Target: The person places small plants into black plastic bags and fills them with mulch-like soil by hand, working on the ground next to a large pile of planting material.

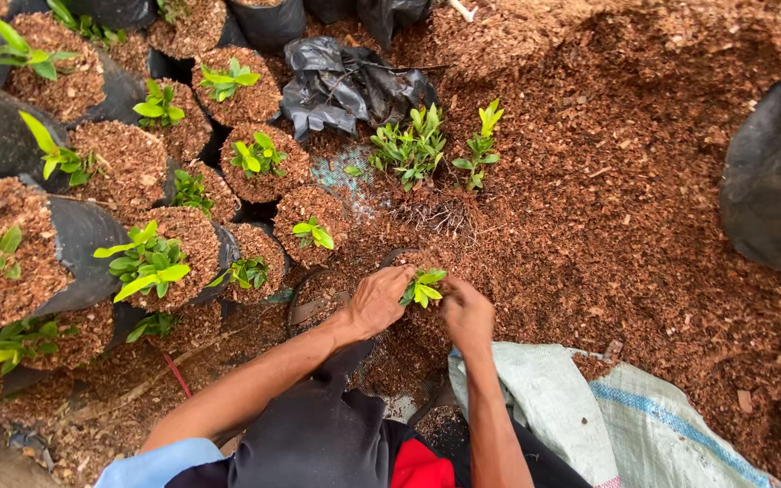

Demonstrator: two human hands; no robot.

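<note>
A small green seedling (423, 286) stands in a black grow bag (354, 271) filled with reddish-brown coco husk, just in front of me. My left hand (376, 300) rests on the husk at the seedling's left side, fingers curled against its stem. On the other side, my right hand (467, 314) presses into the husk, fingers closed. Both hands touch the husk around the plant; whether either one grips the stem is hidden by the leaves.
Several filled black bags with seedlings (146, 262) crowd the left. A clump of bare-rooted seedlings (422, 149) lies ahead, beside empty crumpled black bags (345, 81). A husk pile (644, 181) spreads right, with a large black bag (775, 172). A white woven sack (589, 416) lies at lower right.
</note>
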